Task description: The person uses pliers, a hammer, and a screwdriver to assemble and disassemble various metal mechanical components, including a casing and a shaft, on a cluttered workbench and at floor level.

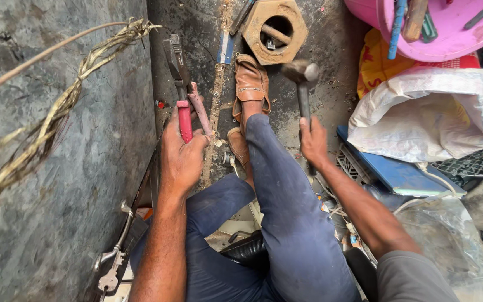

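Observation:
My left hand (181,151) grips a pair of pliers (181,89) by the red handles, jaws pointing away along the edge of a grey slab (62,168). My right hand (313,142) holds a hammer (303,84) by its dark handle, the steel head raised above the dirty floor. Between the two hands stretches my leg in blue trousers (286,201), ending in a brown shoe (251,86). A frayed rope (57,112) lies across the slab at the left.
A rusty hexagonal block with a round hole (274,28) lies beyond the shoe. A pink basin with tools (448,28) sits at top right, over a white sack (426,112) and a blue flat case (398,170). Keys (110,274) hang at bottom left.

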